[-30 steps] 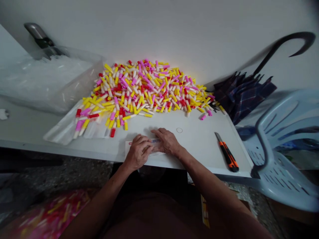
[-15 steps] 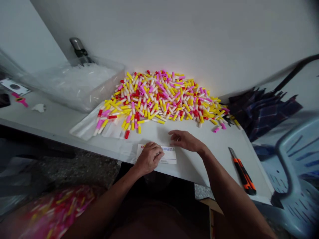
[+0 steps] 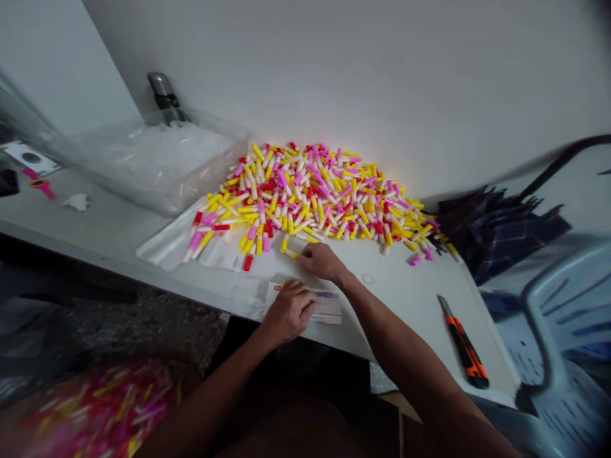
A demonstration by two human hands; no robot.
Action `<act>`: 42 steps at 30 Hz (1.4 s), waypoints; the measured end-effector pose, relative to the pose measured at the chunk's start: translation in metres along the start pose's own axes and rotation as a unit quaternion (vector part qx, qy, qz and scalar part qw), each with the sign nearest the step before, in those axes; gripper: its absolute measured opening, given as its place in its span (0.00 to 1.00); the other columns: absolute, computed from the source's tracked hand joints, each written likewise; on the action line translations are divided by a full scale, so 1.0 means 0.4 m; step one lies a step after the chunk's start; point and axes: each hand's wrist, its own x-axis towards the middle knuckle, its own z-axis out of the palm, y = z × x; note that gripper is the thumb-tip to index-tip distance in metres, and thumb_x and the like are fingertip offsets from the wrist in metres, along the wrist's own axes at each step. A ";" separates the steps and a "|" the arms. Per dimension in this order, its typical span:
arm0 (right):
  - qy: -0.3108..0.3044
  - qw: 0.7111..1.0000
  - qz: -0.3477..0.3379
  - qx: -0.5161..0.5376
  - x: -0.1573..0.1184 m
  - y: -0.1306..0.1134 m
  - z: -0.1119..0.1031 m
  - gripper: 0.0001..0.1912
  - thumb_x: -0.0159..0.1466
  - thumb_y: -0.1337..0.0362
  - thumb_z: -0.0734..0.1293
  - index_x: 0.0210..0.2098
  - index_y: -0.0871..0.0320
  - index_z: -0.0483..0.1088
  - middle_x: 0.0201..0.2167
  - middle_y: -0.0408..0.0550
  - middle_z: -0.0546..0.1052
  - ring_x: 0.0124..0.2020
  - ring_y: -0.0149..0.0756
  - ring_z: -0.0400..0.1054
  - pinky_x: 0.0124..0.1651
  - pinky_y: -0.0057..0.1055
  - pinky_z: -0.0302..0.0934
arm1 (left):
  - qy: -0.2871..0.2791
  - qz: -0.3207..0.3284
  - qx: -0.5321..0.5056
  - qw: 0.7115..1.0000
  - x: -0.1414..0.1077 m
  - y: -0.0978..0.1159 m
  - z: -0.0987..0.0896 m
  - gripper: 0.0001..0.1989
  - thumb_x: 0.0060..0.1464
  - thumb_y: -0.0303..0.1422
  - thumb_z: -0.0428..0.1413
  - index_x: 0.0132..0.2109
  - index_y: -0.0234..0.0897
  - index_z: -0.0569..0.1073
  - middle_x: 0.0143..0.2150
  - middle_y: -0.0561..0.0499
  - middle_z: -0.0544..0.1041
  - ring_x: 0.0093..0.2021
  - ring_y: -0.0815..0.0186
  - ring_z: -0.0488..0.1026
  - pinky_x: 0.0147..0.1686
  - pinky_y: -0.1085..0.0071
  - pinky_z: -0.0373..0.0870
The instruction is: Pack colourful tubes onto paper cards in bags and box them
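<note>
Along the white table (image 3: 405, 312), head view: left hand (image 3: 289, 312), fingers curled, rests on a printed card (image 3: 329, 308). Right hand (image 3: 324, 262), partly curled, lies beside a yellow plastic tube (image 3: 285, 244) at the edge of a multicoloured tube heap (image 3: 310, 197); grasp cannot be determined.

We are looking at a plain piecework workshop: a white worktop (image 3: 405, 305) against a bare wall (image 3: 382, 83) holds a heap of plastic tubes (image 3: 310, 197) and a utility knife (image 3: 464, 343), with a plastic chair (image 3: 539, 318) beside it.
</note>
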 end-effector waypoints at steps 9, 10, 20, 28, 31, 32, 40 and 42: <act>0.016 0.971 0.059 0.229 -0.184 0.320 -0.120 0.17 0.68 0.55 0.66 0.45 0.61 0.79 0.27 0.46 0.77 0.30 0.37 0.70 0.36 0.31 0.62 | 0.000 0.024 -0.009 1.000 0.006 -0.006 -0.004 0.06 0.69 0.29 0.54 0.40 0.40 0.73 0.39 0.50 0.77 0.44 0.60 0.72 0.49 0.57 0.66; 0.045 0.976 0.079 0.197 -0.189 0.332 -0.125 0.16 0.67 0.57 0.67 0.45 0.61 0.79 0.29 0.47 0.78 0.32 0.37 0.71 0.38 0.31 0.62 | 0.002 0.025 -0.008 1.000 0.006 -0.006 -0.003 0.07 0.69 0.29 0.54 0.40 0.40 0.73 0.39 0.50 0.77 0.43 0.60 0.72 0.48 0.57 0.67; 0.134 0.943 0.303 -0.012 -0.142 0.206 -0.044 0.26 0.66 0.42 0.69 0.48 0.58 0.76 0.46 0.64 0.81 0.47 0.53 0.75 0.47 0.40 0.64 | 0.018 0.029 -0.004 0.999 0.006 -0.012 0.002 0.06 0.69 0.30 0.54 0.41 0.40 0.74 0.40 0.50 0.78 0.44 0.60 0.73 0.49 0.57 0.68; 0.138 0.971 0.140 0.137 -0.291 0.225 -0.070 0.14 0.68 0.56 0.67 0.44 0.58 0.80 0.30 0.47 0.79 0.32 0.38 0.70 0.38 0.32 0.61 | 0.043 0.035 -0.026 0.998 0.008 0.001 -0.002 0.05 0.69 0.29 0.55 0.41 0.40 0.73 0.40 0.50 0.77 0.44 0.61 0.73 0.49 0.58 0.69; 0.065 0.973 0.096 0.200 -0.390 0.229 -0.074 0.15 0.66 0.56 0.69 0.44 0.58 0.81 0.29 0.44 0.77 0.29 0.35 0.66 0.34 0.32 0.59 | 0.052 0.045 -0.028 0.997 0.007 -0.001 -0.001 0.05 0.69 0.29 0.55 0.41 0.40 0.73 0.40 0.50 0.77 0.44 0.61 0.73 0.49 0.58 0.69; 0.034 0.976 0.081 0.201 -0.410 0.223 -0.072 0.13 0.66 0.57 0.69 0.43 0.58 0.81 0.29 0.44 0.77 0.29 0.34 0.66 0.34 0.31 0.59 | 0.053 0.046 -0.029 0.997 0.007 -0.002 -0.001 0.05 0.69 0.28 0.55 0.41 0.40 0.73 0.40 0.50 0.77 0.44 0.61 0.73 0.50 0.58 0.69; -0.048 0.977 0.026 0.205 -0.359 0.145 -0.015 0.10 0.62 0.65 0.71 0.42 0.58 0.80 0.26 0.41 0.75 0.28 0.31 0.65 0.34 0.29 0.59 | 0.050 0.049 -0.024 0.997 0.005 0.000 -0.001 0.04 0.69 0.28 0.56 0.42 0.39 0.74 0.42 0.49 0.77 0.46 0.61 0.73 0.51 0.58 0.69; -0.038 0.956 0.028 0.290 -0.348 0.137 0.009 0.14 0.61 0.64 0.72 0.46 0.59 0.78 0.29 0.43 0.77 0.30 0.32 0.68 0.36 0.30 0.62 | 0.055 0.050 -0.022 0.997 0.005 -0.001 0.000 0.04 0.69 0.28 0.56 0.43 0.39 0.74 0.43 0.49 0.77 0.47 0.61 0.73 0.51 0.58 0.69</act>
